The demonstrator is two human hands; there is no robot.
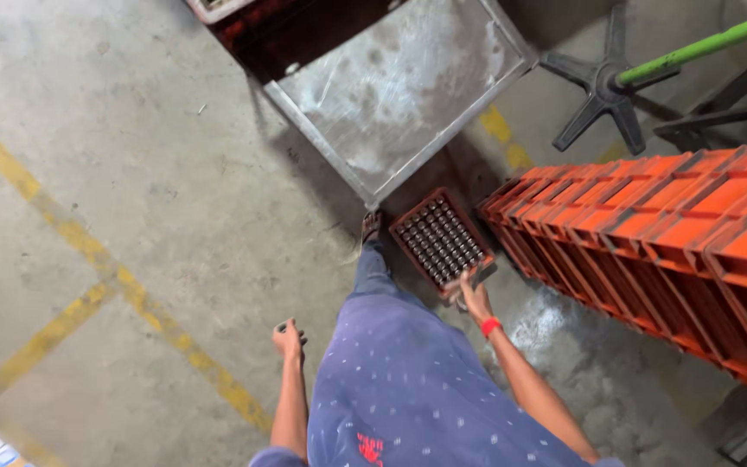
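Right hand (475, 298) gripping red crate (440, 240), bottles inside

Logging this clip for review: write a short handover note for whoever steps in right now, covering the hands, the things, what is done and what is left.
Right hand: grips the near edge of the red crate, which is full of small dark parts and hangs low over the floor.
Left hand: at the person's side, apparently closed on something small; what it is cannot be told.
Nearby: orange crate stack to the right, metal table ahead.
Done: crate in hand.
Left: crate not yet set down.
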